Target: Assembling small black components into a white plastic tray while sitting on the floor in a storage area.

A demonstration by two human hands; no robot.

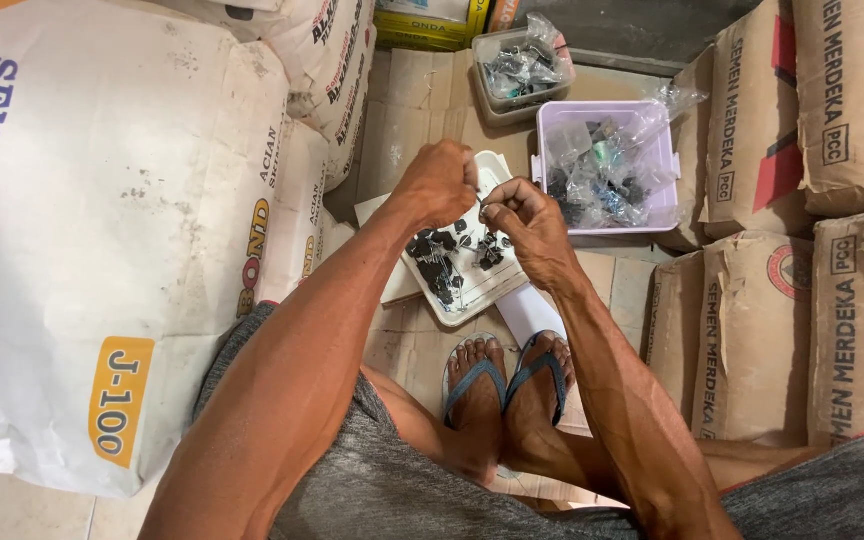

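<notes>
Presently both hands meet above the white tray (492, 298) of small dark parts (439, 268); left hand (439, 183) and right hand (524, 222) fingertips pinch one tiny part between them, evidently for close handling.

A white rectangular tray (472, 295) sits tilted at frame centre, just above the feet. Small black parts (434, 262) lie scattered across it.

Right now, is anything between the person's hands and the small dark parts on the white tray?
Nothing visible is. The left hand and right hand meet just above the white tray, pinching a tiny part between their fingertips. The small dark parts lie uncovered directly below them; the bagged parts in the lilac bin sit off to the side.
</notes>
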